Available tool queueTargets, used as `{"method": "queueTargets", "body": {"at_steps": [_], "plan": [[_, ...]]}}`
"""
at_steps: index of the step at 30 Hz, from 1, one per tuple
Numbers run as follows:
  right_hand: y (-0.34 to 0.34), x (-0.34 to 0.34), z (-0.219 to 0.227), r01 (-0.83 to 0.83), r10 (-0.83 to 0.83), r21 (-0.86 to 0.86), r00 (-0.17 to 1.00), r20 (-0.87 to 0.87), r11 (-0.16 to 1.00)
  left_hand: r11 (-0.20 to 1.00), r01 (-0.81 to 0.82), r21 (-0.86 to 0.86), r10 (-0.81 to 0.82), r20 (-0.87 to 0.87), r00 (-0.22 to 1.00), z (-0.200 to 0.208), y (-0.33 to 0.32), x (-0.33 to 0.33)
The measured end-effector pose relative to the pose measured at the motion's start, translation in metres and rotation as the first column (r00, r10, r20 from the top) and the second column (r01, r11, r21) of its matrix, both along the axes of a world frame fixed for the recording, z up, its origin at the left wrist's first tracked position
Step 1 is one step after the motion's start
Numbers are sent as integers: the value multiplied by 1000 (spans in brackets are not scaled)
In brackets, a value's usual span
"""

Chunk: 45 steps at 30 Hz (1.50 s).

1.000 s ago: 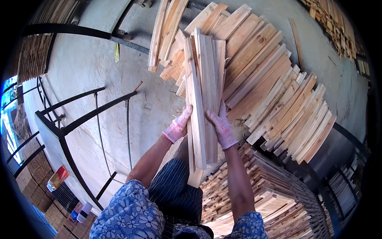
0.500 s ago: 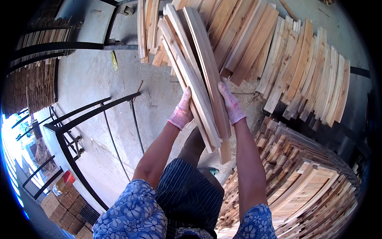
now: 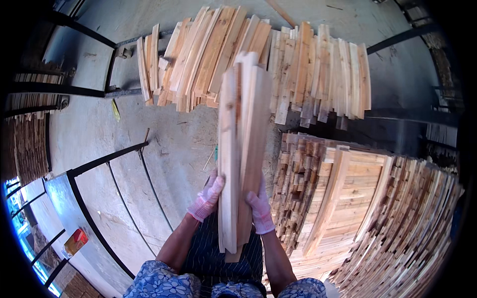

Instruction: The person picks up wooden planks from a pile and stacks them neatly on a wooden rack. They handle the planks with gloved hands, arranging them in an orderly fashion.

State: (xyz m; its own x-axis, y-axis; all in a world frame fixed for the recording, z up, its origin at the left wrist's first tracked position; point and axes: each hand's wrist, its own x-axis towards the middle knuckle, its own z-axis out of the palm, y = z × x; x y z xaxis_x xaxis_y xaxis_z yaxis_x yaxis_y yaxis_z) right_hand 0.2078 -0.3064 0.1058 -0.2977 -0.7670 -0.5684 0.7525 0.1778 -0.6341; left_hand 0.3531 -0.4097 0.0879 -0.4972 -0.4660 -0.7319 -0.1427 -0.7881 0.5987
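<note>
Several pale wooden boards [image 3: 230, 154], long, narrow, blurred

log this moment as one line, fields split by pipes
left hand: holding board bundle, left side | right hand: holding its right side | board row: beyond bundle | board stack: at right

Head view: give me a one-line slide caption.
Gloved left hand and right hand hold a bundle of boards, with stacked timber at right.

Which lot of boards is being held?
The bundle between the left hand and right hand; the row ahead and the stack at right are unheld.
</note>
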Motion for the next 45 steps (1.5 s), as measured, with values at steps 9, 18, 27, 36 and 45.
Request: {"method": "queueTargets", "body": {"at_steps": [9, 18, 27, 36, 45], "plan": [[151, -8, 71, 731, -704, -86, 610, -364, 677, 501, 765, -404, -843, -25, 538, 110, 60, -175], [262, -151, 83, 933, -657, 281, 357, -664, 223, -438, 741, -508, -754, 657, 4, 119, 203, -324], [286, -160, 58, 829, -593, 558, 471, -653, 45, -490, 745, -452, -721, 690, -56, 67, 194, -338], [374, -53, 12, 970, -646, 234, 139, -751, -64, -73, 865, -496, -766, 583, 269, 67, 139, -336], [658, 32, 39, 816, -564, 576, 453, -690, -50, 158, 825, -543, -872, 315, 374, 140, 270, -229]]}}
